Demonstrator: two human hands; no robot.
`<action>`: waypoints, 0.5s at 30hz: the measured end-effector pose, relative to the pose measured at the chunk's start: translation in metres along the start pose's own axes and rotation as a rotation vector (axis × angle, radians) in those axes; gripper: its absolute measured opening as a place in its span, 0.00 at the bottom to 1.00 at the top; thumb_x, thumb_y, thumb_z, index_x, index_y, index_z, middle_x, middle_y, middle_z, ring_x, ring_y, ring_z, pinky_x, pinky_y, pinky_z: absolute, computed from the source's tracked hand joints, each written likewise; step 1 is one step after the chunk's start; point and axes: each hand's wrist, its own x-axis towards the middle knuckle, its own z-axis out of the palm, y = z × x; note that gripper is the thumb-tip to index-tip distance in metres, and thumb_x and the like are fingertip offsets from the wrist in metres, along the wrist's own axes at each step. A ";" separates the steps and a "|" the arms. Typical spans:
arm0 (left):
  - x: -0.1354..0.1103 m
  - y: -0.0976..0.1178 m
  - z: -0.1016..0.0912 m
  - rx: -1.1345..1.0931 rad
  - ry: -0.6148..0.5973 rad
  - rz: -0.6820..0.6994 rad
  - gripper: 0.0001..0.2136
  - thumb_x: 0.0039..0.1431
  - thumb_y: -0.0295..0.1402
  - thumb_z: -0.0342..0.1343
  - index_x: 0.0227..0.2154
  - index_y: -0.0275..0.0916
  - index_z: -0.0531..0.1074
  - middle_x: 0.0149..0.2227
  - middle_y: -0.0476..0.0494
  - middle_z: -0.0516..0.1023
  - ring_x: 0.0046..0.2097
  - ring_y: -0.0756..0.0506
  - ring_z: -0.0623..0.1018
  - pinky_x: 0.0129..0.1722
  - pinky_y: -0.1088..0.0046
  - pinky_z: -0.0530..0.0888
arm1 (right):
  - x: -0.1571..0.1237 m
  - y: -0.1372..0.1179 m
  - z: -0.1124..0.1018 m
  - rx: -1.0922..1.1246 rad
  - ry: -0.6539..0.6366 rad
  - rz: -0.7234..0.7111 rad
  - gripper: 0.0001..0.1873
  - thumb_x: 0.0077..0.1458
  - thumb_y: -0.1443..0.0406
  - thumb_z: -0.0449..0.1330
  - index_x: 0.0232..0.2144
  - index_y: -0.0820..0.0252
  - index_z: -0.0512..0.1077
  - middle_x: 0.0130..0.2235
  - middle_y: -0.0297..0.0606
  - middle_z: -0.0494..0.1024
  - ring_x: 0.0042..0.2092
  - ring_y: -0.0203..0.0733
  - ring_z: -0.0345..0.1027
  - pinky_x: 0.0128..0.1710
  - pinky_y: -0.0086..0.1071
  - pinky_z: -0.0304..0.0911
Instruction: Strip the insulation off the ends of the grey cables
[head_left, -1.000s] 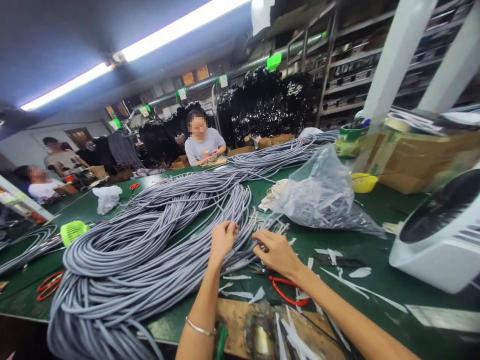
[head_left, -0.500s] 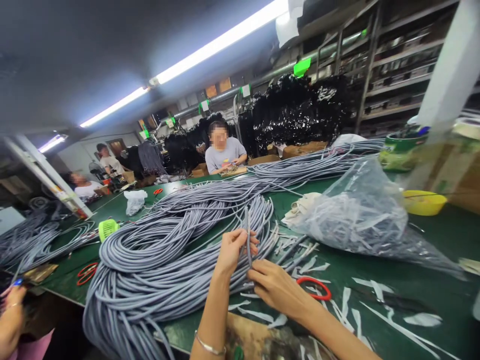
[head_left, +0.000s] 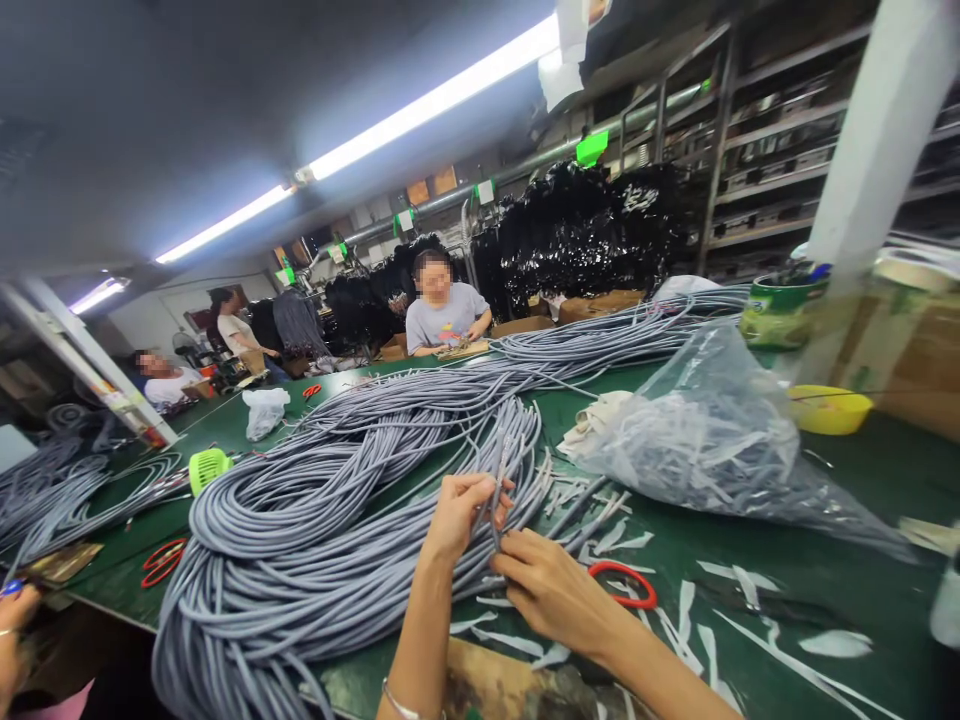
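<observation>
Workshop, green bench [head_left: 750,560] under strip lights; shelving at 1–2 o'clock, people seated across the bench at 10–12 o'clock.

Left to right: red scissors [head_left: 161,560] at 9 o'clock near the bench edge; green fan [head_left: 208,467] just above them. Cable heap [head_left: 337,500], grey, round-section, smooth matt jacket, many long loops lying loosely twisted from 8 o'clock up to 1 o'clock.

Left hand [head_left: 459,510], centre: fingers curled closed round a small cluster of cable ends [head_left: 496,470], which stand upright out of the fist. Right hand [head_left: 551,588], touching just below it at 5 o'clock: fingertips pinched shut at the base of the same ends.

Handling judgement: a single strand is light, limp, springy enough to hold a curve; the jacket looks mildly slick. The heap as a whole looks heavy and tangle-prone. Best grip is near the cut ends, as now.

Right of the hands: white jacket strips [head_left: 686,605] scattered flat, a red-handled tool [head_left: 626,590], a clear crinkled bag [head_left: 705,440] of scraps, a yellow bowl [head_left: 829,408] at 3 o'clock.
</observation>
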 end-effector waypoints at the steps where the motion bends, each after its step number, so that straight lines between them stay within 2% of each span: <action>1: -0.001 0.001 0.001 0.020 -0.019 -0.020 0.19 0.39 0.44 0.63 0.23 0.29 0.76 0.19 0.45 0.70 0.18 0.53 0.64 0.20 0.77 0.61 | 0.000 -0.001 -0.003 0.069 0.056 0.005 0.11 0.43 0.76 0.49 0.24 0.59 0.68 0.26 0.37 0.70 0.30 0.38 0.64 0.31 0.30 0.62; 3: -0.004 0.002 0.003 0.085 -0.075 -0.054 0.20 0.39 0.46 0.62 0.21 0.29 0.75 0.17 0.46 0.69 0.17 0.54 0.63 0.19 0.77 0.60 | 0.002 -0.001 -0.010 0.200 0.210 0.089 0.10 0.47 0.73 0.48 0.26 0.59 0.69 0.25 0.36 0.71 0.27 0.36 0.64 0.29 0.28 0.62; 5: -0.006 0.001 0.005 0.164 -0.143 -0.056 0.21 0.40 0.49 0.61 0.18 0.30 0.73 0.14 0.48 0.66 0.17 0.54 0.62 0.20 0.76 0.59 | 0.006 0.001 -0.020 0.274 0.385 0.303 0.08 0.51 0.68 0.50 0.27 0.58 0.69 0.21 0.33 0.70 0.22 0.34 0.62 0.23 0.26 0.61; 7: -0.008 0.001 0.006 0.215 -0.210 -0.039 0.21 0.43 0.49 0.59 0.16 0.31 0.72 0.13 0.49 0.63 0.18 0.54 0.61 0.20 0.76 0.58 | 0.010 0.004 -0.032 0.339 0.494 0.528 0.07 0.51 0.62 0.54 0.30 0.59 0.69 0.19 0.30 0.68 0.19 0.33 0.60 0.20 0.26 0.59; 9: -0.009 0.000 0.007 0.236 -0.272 -0.049 0.21 0.45 0.47 0.59 0.16 0.31 0.71 0.13 0.50 0.62 0.17 0.54 0.61 0.20 0.77 0.58 | 0.013 0.006 -0.043 0.416 0.515 0.626 0.12 0.50 0.57 0.56 0.32 0.60 0.70 0.20 0.31 0.69 0.20 0.34 0.62 0.20 0.26 0.60; 12: -0.012 -0.001 0.009 0.232 -0.338 -0.105 0.20 0.45 0.46 0.60 0.16 0.30 0.72 0.13 0.50 0.63 0.16 0.54 0.61 0.19 0.77 0.58 | 0.013 0.006 -0.054 0.460 0.472 0.615 0.16 0.52 0.54 0.53 0.28 0.61 0.72 0.22 0.34 0.70 0.21 0.34 0.60 0.20 0.26 0.58; 15: -0.013 -0.001 0.009 0.220 -0.371 -0.189 0.20 0.44 0.47 0.61 0.19 0.29 0.74 0.14 0.47 0.67 0.17 0.53 0.64 0.19 0.77 0.60 | 0.009 0.006 -0.056 0.497 0.464 0.608 0.20 0.53 0.52 0.52 0.28 0.62 0.74 0.19 0.33 0.65 0.19 0.32 0.53 0.17 0.26 0.53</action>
